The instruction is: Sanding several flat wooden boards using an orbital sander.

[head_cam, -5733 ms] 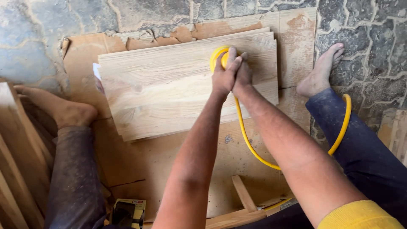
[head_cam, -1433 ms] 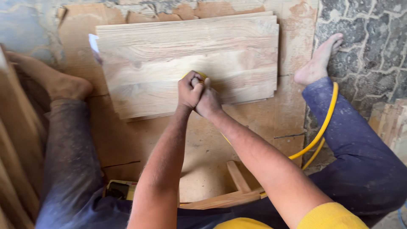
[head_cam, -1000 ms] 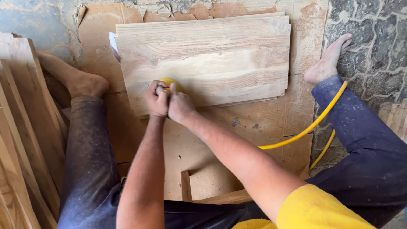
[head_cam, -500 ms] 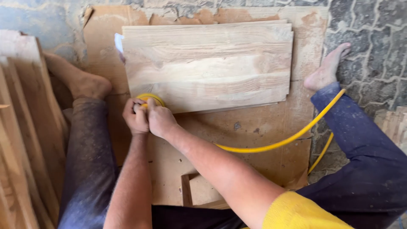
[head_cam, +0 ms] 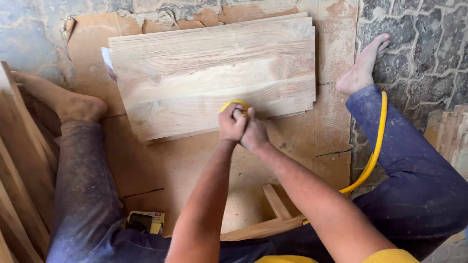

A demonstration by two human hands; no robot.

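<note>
We see our left hand and right hand pressed together, side by side, both clenched over a small yellow tool of which only the curved top edge shows above the fingers. The tool sits on the near edge of a stack of pale wooden boards, toward the middle of that edge. The boards lie flat on a sheet of brown cardboard spread over the stone floor, their far side close to the wall.

A yellow hose curves around our right leg and runs back under our right forearm. Our bare right foot rests just beside the boards' right end, our bare left foot well apart to their left. More planks lean along the left, beside our dusty left leg. Near our lap lie a short wooden offcut and a small box.
</note>
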